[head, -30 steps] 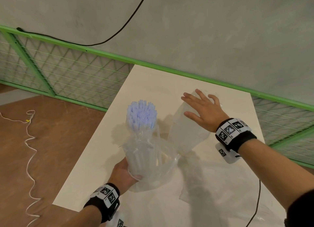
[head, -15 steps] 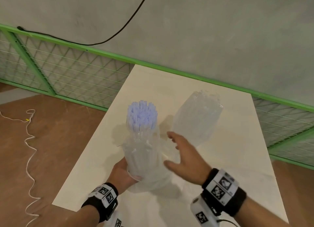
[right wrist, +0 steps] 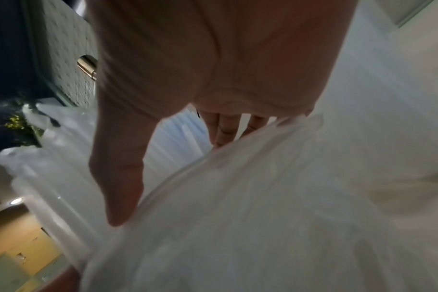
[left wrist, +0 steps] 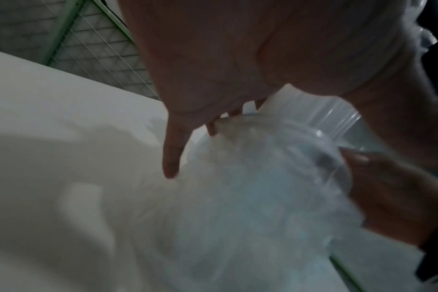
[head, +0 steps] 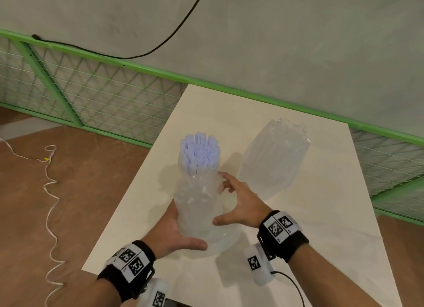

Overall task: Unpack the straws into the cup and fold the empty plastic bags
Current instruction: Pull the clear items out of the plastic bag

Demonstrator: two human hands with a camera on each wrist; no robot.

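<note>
Green mesh fencing (head: 96,100) runs behind the pale counter (head: 321,226), whose left edge drops to brown floor (head: 68,192) with a white cord (head: 50,203). Near the counter's front, a clear cup (head: 202,215) draped in a crumpled plastic bag (head: 220,240) holds upright bluish straws (head: 199,154). The left hand (head: 174,235) curls round the cup's base; the right hand (head: 241,203), fingers spread, touches the wrapped side. Well behind to the right, a second bag of straws (head: 273,162) lies on bare counter.
</note>
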